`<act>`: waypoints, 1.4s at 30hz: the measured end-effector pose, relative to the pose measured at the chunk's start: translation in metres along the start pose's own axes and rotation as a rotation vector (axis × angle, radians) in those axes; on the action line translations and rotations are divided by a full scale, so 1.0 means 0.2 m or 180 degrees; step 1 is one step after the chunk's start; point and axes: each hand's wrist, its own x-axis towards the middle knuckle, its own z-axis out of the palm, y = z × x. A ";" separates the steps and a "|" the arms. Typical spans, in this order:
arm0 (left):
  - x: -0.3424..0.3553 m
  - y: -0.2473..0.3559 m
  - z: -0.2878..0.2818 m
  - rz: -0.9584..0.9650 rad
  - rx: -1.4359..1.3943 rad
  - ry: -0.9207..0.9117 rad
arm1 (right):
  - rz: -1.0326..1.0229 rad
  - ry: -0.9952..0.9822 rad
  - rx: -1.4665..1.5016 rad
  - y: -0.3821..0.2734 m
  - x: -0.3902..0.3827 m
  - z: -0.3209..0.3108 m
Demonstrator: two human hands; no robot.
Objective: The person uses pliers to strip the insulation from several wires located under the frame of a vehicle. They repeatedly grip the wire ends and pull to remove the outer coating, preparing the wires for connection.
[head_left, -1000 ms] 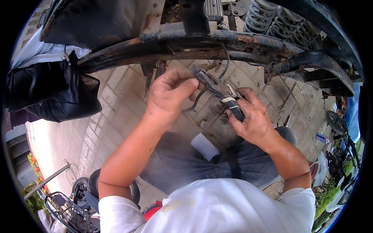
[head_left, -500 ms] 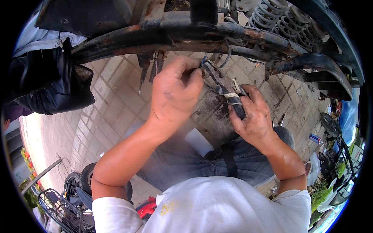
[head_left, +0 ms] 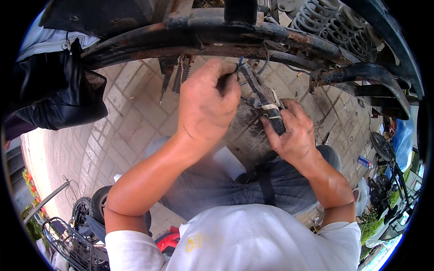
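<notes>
One blue wire (head_left: 241, 59) at left hand (head_left: 207, 103), pliers (head_left: 256, 85) in right hand (head_left: 296, 132)

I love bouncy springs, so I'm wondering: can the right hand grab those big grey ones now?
Probably not as things stand: the right hand holds the pliers, and the rusty black frame bar seems to lie between it and the grey springs.

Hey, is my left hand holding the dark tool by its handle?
No, your right hand holds the dark tool by its handle, while your left hand is near the other end.
</notes>
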 end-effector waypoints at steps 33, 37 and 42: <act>0.03 -0.04 -0.08 -0.1154 -0.1540 -0.0470 | 0.0579 -0.0719 0.2000 0.00 0.06 -0.07; 0.03 -0.02 -0.08 -0.1522 -0.1871 -0.0495 | 0.0190 -0.0201 0.0980 0.03 0.06 0.01; 0.04 -0.01 -0.07 -0.1647 -0.2017 -0.0521 | -0.0143 -0.0055 0.0076 0.05 0.06 0.04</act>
